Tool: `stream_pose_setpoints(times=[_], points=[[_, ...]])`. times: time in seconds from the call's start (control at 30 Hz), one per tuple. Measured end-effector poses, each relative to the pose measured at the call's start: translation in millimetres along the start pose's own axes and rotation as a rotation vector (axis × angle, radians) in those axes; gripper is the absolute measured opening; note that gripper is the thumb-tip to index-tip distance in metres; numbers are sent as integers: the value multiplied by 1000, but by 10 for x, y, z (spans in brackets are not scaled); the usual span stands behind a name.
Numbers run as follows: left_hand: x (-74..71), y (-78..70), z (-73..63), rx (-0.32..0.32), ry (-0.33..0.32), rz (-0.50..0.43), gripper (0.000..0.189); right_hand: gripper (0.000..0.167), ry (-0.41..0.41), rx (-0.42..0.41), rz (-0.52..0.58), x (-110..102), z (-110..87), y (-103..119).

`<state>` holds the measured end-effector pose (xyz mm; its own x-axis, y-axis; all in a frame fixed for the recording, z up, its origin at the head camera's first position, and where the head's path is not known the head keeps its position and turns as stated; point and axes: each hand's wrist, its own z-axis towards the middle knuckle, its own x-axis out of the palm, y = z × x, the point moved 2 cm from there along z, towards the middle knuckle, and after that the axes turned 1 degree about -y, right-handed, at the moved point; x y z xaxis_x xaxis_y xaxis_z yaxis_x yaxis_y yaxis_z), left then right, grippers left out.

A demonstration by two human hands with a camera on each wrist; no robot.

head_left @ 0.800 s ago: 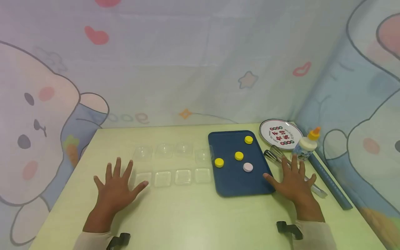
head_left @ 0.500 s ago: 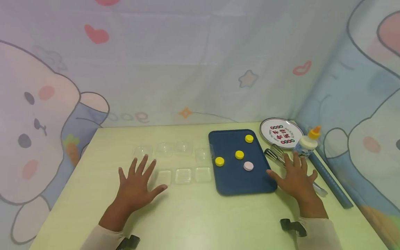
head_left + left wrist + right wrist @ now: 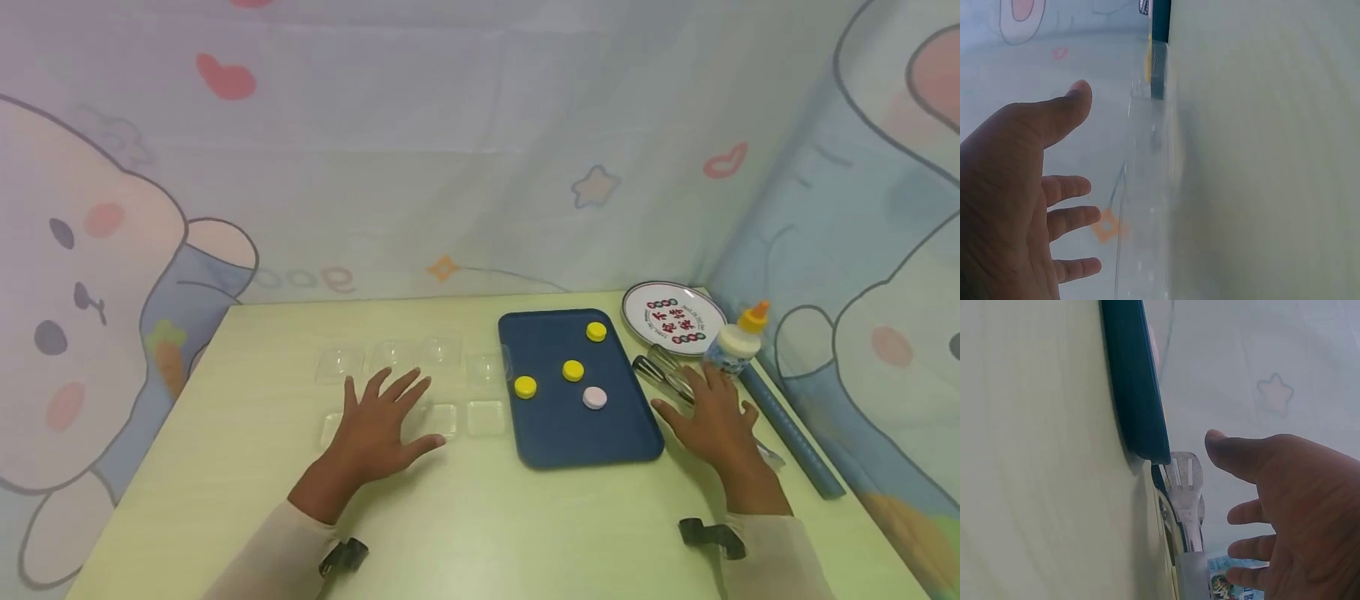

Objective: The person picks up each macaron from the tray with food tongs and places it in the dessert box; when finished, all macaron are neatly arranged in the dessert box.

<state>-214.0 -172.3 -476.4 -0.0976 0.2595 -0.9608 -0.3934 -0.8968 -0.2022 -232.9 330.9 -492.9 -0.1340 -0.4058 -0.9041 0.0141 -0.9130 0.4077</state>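
Note:
My left hand (image 3: 375,429) is spread palm down over the front row of clear plastic squares. Fingers and thumb are apart, with nothing held, and part of that row is hidden beneath. In the left wrist view the clear plastic pieces (image 3: 1144,206) line up beside the fingers. My right hand (image 3: 716,425) hovers, fingers spread, over metal kitchen utensils right of the blue tray (image 3: 555,446). A slotted metal utensil end (image 3: 1183,478) shows below that hand's thumb in the right wrist view. Yellow round pieces (image 3: 573,371) and one pale pink round piece (image 3: 595,398) lie on the tray.
Behind the front row stand clear domed pieces (image 3: 341,363), the rightmost overlapping the tray's edge. A printed plate (image 3: 673,318) lies at the back right. Near it are a glue-like bottle with an orange tip (image 3: 735,343) and a long blue-grey bar (image 3: 795,433). Printed cloth walls enclose the table.
My left hand has moved right across the front row, uncovering its leftmost square and covering ones further right. My right hand has shifted slightly right. The objects on the table stay put.

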Motion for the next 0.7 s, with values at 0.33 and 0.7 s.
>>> stream_pose_setpoints(times=[0.33, 0.7], points=[[58, -185, 176, 62, 4, -34, 82, 82, -58, -15, 15, 14, -12, -85], [110, -320, 376, 88, 65, -30, 80, 77, -78, -13, 33, 49, -25, -191]])
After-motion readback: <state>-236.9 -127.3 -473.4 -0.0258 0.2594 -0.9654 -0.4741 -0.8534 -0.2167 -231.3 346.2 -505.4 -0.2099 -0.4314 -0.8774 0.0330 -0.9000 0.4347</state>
